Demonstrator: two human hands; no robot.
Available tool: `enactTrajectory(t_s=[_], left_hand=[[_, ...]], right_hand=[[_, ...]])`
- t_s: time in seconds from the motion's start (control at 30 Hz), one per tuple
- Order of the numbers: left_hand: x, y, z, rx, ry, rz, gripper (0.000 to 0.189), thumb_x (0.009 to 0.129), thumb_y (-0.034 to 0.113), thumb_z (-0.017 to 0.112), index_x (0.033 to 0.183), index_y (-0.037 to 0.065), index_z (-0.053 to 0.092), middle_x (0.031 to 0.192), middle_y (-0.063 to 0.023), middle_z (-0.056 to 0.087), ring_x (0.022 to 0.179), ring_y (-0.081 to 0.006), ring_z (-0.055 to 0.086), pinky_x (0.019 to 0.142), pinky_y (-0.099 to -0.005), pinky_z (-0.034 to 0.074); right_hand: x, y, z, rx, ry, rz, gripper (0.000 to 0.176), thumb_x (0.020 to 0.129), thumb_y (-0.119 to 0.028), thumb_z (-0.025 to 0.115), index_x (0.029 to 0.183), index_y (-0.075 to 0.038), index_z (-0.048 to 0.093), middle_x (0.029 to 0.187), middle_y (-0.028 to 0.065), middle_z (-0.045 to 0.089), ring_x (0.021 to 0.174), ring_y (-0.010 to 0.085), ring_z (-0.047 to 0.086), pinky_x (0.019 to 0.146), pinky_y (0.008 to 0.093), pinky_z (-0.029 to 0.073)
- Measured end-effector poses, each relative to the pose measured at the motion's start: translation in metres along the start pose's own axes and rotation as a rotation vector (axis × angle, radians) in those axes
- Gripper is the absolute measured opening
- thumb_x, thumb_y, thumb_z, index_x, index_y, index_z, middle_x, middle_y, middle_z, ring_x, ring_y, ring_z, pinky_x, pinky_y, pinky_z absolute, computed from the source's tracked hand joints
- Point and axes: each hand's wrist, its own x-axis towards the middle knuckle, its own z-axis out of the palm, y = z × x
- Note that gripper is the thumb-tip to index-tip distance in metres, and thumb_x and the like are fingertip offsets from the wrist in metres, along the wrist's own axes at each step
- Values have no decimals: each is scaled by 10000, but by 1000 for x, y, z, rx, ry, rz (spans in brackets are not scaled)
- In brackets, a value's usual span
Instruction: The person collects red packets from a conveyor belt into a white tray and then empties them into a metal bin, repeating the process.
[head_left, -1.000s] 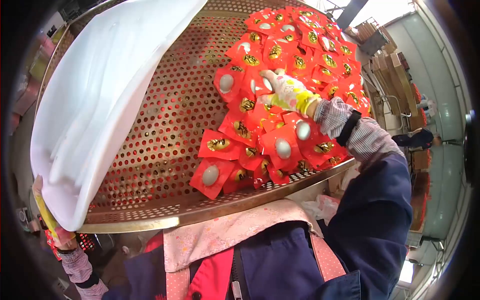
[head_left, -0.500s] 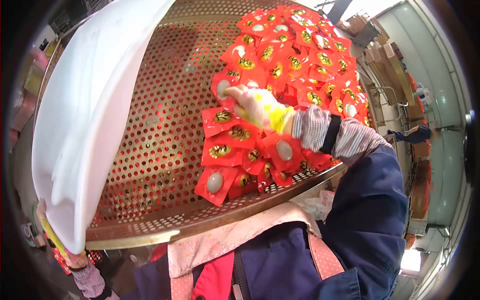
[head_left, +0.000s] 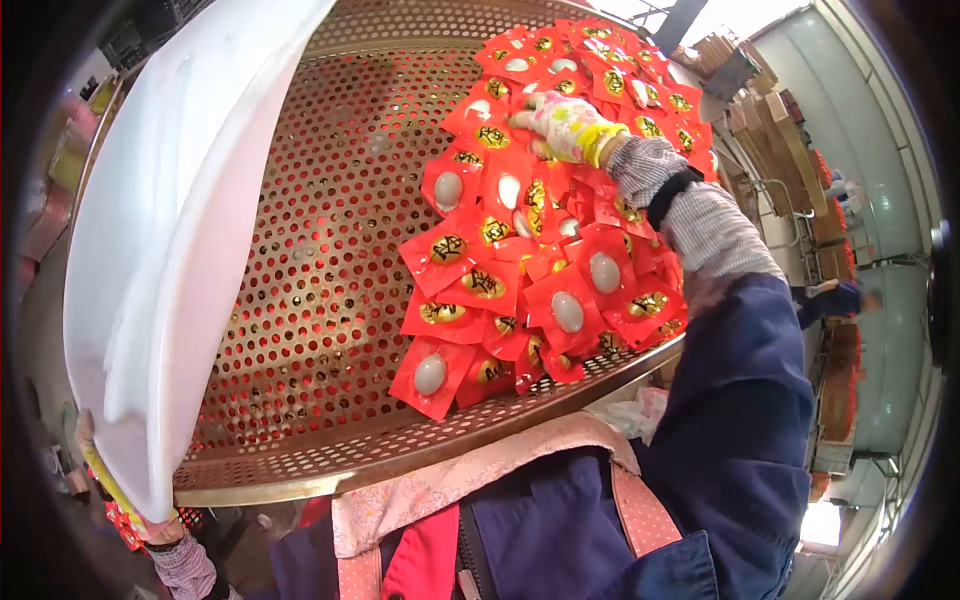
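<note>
Red sealed packets (head_left: 465,285), each with a gold oval label or a clear window showing a pale egg-shaped content, lie heaped on the right part of a perforated metal tray (head_left: 320,250). My right hand (head_left: 570,125), in a patterned glove with a yellow cuff, rests on the upper part of the heap. Its fingers are stretched out over the packets, the tips partly hidden, with no packet visibly held. At the lower left, my left hand (head_left: 105,475) grips the edge of a white plastic basin (head_left: 150,270), which is tilted on its side over the tray's left part.
The tray's raised metal rim (head_left: 420,465) runs close in front of my apron (head_left: 480,475). On the right stand stacked cartons (head_left: 790,150) and racks along a wall. Another person (head_left: 835,300) in dark clothing is in the right background.
My right hand has moved up and to the right over the heap, away from a packet at the heap's left edge. The packets there have shifted. The left hand and basin are nearly unmoved.
</note>
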Motion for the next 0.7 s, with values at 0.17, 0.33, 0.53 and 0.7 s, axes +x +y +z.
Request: enactTrajectory(t_s=[0.17,0.33,0.53,0.7], left_hand=[[-8,2,-8,60,-11,205,604,891,344,603,1358,30,384,1242,-122,557,1083,-192,577,918,-335,493],[-39,22,-18,59,52,177,595,902,292,572,1393,53,336,1310,-123,495,1151,-214,523,958,-360,463],[-110,63,-47,11,182,72,598,915,230,535,1434,80,278,1391,-125,420,1233,-240,458,1005,-390,426],[-214,120,12,-323,300,-73,612,926,178,504,1468,102,229,1459,-126,358,1301,-261,403,1045,-415,396]], right_hand=[[-5,8,-12,832,172,283,336,946,-270,532,1190,-38,531,1038,100,592,872,193,643,738,277,515],[-58,-55,-42,1151,-439,24,338,953,-286,543,1152,-14,553,956,99,653,889,186,629,752,310,517],[-85,-78,-10,495,-32,-577,311,862,-309,603,1091,-99,588,1099,114,535,1050,279,541,822,397,500],[-114,-66,-5,384,-307,-764,329,877,-355,548,995,-48,553,950,181,593,848,369,605,704,456,496]])
